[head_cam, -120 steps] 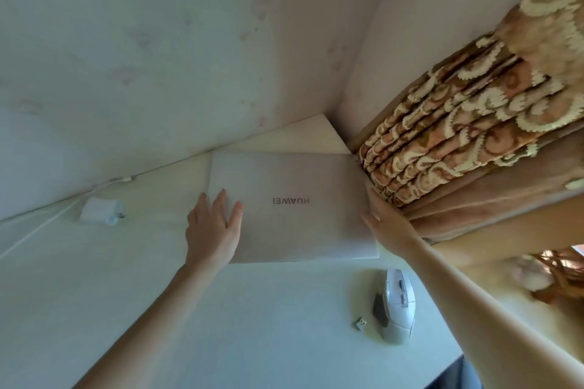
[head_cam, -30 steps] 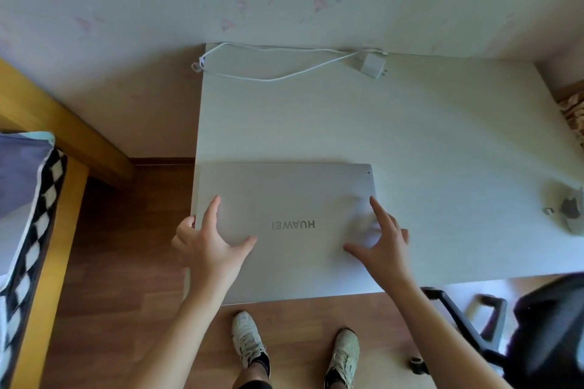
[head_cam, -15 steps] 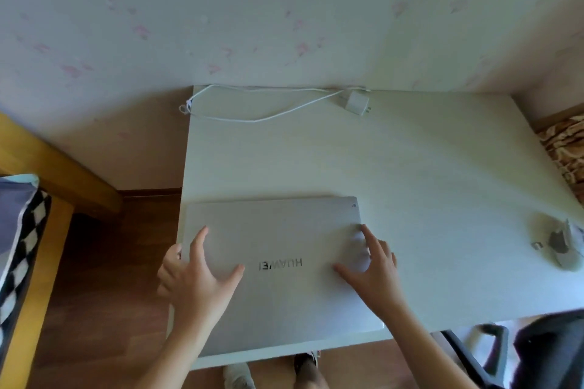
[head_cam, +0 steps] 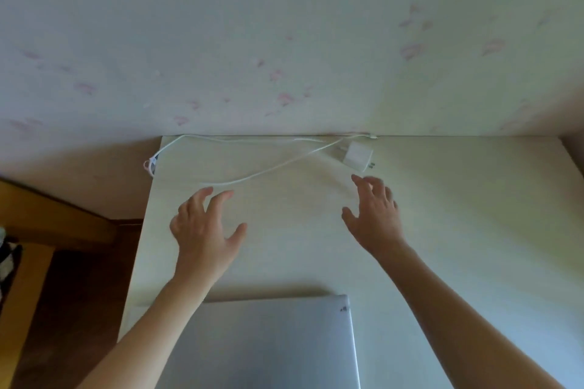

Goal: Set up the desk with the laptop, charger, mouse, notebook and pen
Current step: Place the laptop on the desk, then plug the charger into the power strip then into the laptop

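1. Lifted off the laptop since before — both hands now over the bare counter.
2. Left hand, right hand: grip spread open, holding nothing.
3. Closed laptop at near edge; charger by the wall.

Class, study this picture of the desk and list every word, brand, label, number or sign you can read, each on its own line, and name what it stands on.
None can be read in this picture.
laptop: the visible lid area is plain grey; a tiny dark mark at its far right corner is too small to read.
charger: plain white, no legible print.
wall: only faint pink blotches, no writing.
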